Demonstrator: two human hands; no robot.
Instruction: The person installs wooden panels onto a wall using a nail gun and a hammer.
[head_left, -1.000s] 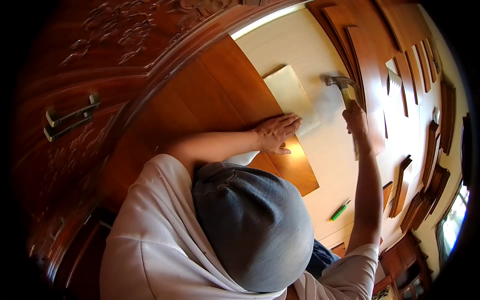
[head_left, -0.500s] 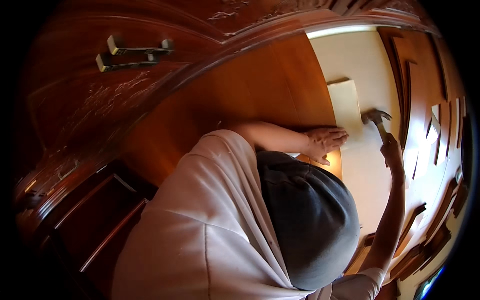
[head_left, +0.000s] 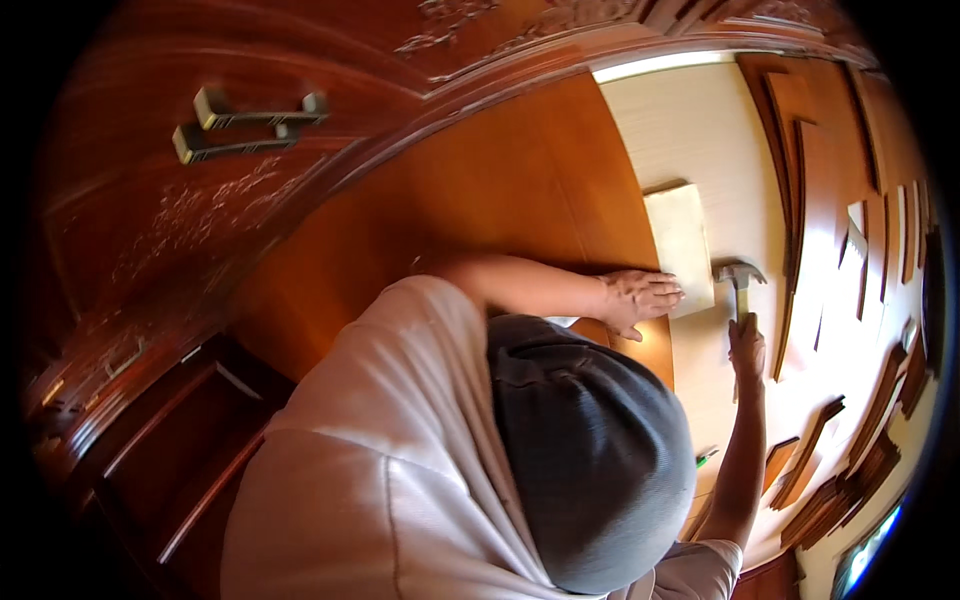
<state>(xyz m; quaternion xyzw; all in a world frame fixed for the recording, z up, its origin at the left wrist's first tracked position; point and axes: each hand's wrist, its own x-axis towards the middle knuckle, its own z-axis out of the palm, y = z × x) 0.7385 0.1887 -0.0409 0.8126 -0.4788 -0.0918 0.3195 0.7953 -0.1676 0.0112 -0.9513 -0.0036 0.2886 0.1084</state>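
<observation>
My left hand (head_left: 640, 298) lies flat with its fingers stretched out at the edge of the laid orange-brown floorboards (head_left: 500, 190). Its fingertips reach the near end of a pale rectangular block (head_left: 682, 240), which lies along that edge. My right hand (head_left: 747, 352) is wrapped round the handle of a claw hammer (head_left: 741, 280). The hammer's metal head is just right of the block, over the pale floor sheet (head_left: 690, 110); I cannot tell whether it touches the block. A rounded shape in dark cloth (head_left: 600, 450) between my arms hides part of the floor.
Dark red carved cabinet fronts (head_left: 130, 200) with metal handles (head_left: 250, 120) line the far left. Several loose planks (head_left: 805, 190) lie to the right, with more plank pieces (head_left: 815, 450) nearer me. A small green-handled tool (head_left: 706, 457) lies beside my right forearm.
The hammer has swung left and nearer to me, its head now beside the block's near end. My left hand still lies flat at the board edge. The whole view has shifted slightly.
</observation>
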